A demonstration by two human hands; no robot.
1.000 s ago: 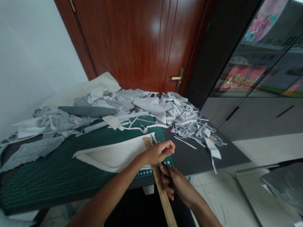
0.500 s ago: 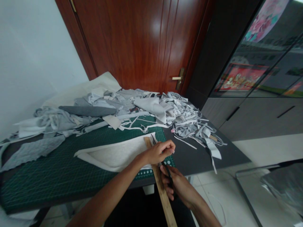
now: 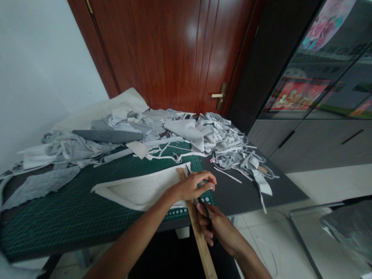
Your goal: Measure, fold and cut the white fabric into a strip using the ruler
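My right fingers (image 3: 203, 229) close around black scissors (image 3: 206, 211); my left fingers (image 3: 207, 179) curl over a wooden ruler (image 3: 200, 242), beside pale fabric (image 3: 142, 190) on the cutting mat (image 3: 87, 217).

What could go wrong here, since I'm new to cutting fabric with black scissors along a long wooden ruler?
The left hand sits right over the thin blades of the black scissors held in the right hand, so a slip could plausibly nick the fingers. The long wooden ruler hangs past the table edge, so it might tip or shift, and the cut could then wander across the pale felt-like fabric piece.
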